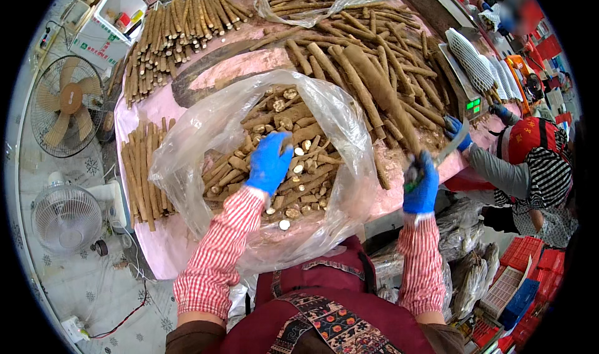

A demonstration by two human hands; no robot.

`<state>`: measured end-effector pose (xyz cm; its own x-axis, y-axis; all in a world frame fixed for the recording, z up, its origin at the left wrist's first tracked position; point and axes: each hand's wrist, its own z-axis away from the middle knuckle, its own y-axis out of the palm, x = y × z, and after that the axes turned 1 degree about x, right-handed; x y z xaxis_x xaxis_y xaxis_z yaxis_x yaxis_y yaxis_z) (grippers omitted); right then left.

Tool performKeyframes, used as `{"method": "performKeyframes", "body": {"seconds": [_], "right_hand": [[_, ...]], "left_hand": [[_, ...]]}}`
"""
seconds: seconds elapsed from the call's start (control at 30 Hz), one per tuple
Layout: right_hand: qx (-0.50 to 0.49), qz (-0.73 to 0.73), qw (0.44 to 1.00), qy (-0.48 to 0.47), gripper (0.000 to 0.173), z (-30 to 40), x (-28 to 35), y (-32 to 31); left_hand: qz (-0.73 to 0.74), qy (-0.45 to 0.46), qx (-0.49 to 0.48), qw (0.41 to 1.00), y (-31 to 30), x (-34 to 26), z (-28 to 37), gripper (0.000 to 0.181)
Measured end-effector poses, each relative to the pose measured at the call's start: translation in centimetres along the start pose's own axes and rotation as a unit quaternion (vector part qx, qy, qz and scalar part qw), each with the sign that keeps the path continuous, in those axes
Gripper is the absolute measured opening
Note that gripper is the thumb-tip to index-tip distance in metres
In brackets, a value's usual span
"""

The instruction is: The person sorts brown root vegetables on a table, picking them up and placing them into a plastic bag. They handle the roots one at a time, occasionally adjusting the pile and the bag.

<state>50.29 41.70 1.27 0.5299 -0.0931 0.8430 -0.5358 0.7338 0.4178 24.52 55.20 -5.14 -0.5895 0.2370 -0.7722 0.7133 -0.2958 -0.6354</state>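
Note:
My left hand (270, 161), in a blue glove, is over a clear plastic bag (348, 120), thumb and fingers apart, with nothing visible in it. The bag stands wide open at the table edge. Inside lie short brown yam pieces (295, 120) and small offcuts (298, 168) with white cut faces. On the right, my right hand (421, 185), also gloved, grips a knife (453, 143) with its blade pointing up and right. A thick, blurred yam root (381, 87) reaches down to this hand; whether the fingers hold it too, I cannot tell.
Long yam roots (355, 36) are heaped across the pink-covered table (161, 260). Stacked roots (187, 22) and a smaller bundle (145, 167) lie left. A co-worker's gloved hand (458, 133) is close to the blade, beside a scale (472, 106). Two fans (68, 99) stand left.

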Motion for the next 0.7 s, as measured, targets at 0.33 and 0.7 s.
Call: {"method": "performKeyframes", "body": {"seconds": [0.33, 0.7], "right_hand": [[0.013, 0.242, 0.963, -0.120, 0.023, -5.6, -0.4, 1.7], [0.104, 0.384, 0.911, -0.110, 0.014, 4.2, -6.5, 1.6]], "left_hand": [[-0.285, 0.089, 0.095, 0.950, 1.5, -1.9, -2.4, 0.035], [-0.043, -0.113, 0.025, 0.992, -7.6, -1.7, 9.4, 0.040]]}}
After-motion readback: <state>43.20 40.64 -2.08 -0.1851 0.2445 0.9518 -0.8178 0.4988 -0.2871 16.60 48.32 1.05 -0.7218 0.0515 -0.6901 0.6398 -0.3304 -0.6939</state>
